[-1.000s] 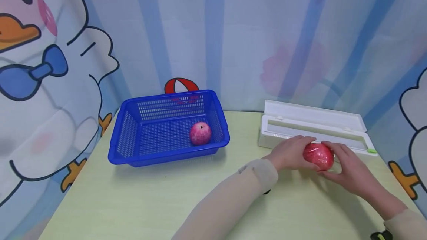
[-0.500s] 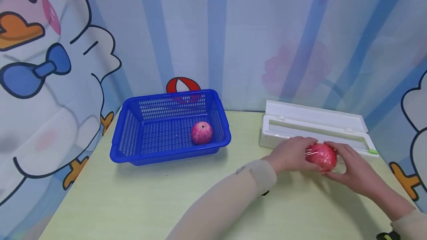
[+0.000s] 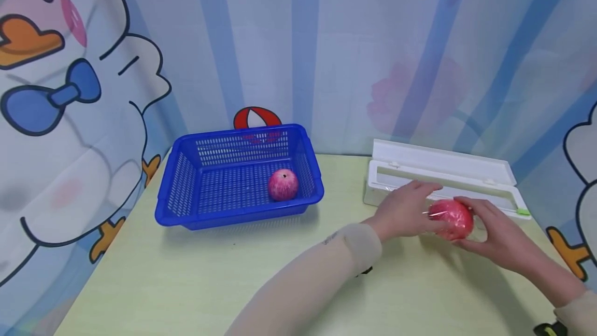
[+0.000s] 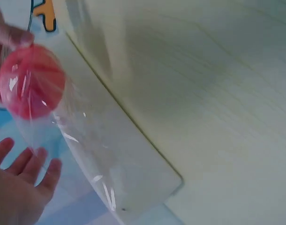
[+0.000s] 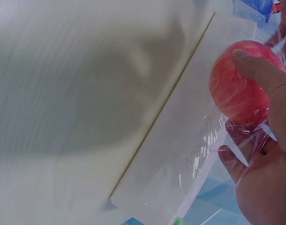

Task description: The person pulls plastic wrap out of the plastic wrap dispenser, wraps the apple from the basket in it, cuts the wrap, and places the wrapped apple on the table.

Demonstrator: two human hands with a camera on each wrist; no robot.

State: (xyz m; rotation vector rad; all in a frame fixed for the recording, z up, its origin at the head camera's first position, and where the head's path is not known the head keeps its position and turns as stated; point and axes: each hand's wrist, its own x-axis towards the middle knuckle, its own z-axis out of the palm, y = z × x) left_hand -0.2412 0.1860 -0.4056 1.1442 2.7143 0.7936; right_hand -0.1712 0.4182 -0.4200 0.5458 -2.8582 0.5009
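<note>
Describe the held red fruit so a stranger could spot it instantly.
Find the open white box at the back right of the table. Overlapping its front in the head view, in the grip of the right hand, is the round red fruit. Clear film covers it; the pinker fruit in the blue basket shows none.

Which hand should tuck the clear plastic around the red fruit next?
Probably the left hand: its grip looks open and free, right beside the clear plastic. The right hand is busy holding the red fruit.
</note>
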